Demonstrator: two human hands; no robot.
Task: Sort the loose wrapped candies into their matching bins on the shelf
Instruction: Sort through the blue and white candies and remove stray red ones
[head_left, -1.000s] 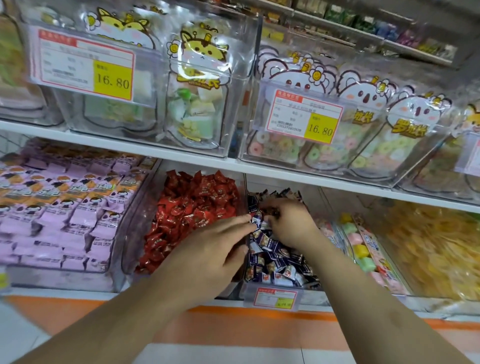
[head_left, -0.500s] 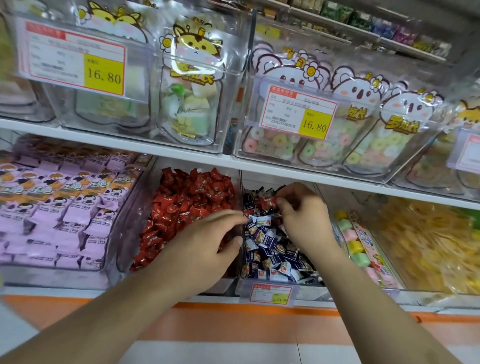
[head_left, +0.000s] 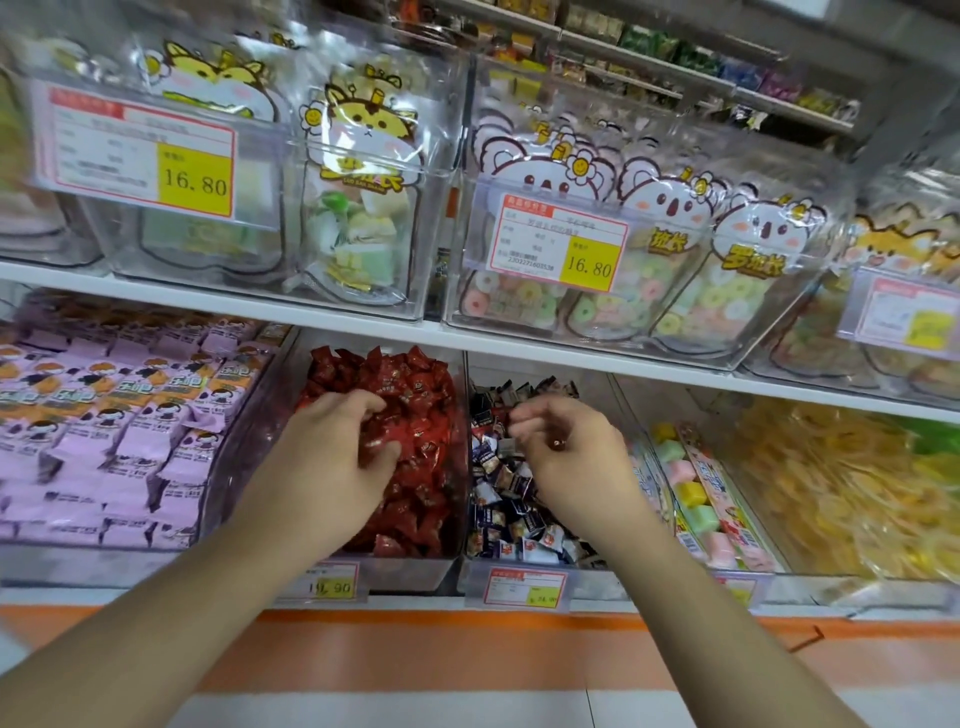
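The left hand (head_left: 337, 457) rests with curled fingers in the red candies (head_left: 415, 415) at 11 o'clock. At 1 o'clock, the right hand (head_left: 566, 452) hovers over the dark-and-white candies (head_left: 511, 493), fingers curled; whether it pinches anything I cannot tell.

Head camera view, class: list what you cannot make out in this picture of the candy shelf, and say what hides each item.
- Whether the right hand holds a candy: its curled fingers cover the palm.
- What lies under the left hand in the red candies: the hand hides it.
- Small print on the price tag under the dark blue candies: too small.
- Yellow sweets at far right: blurred.
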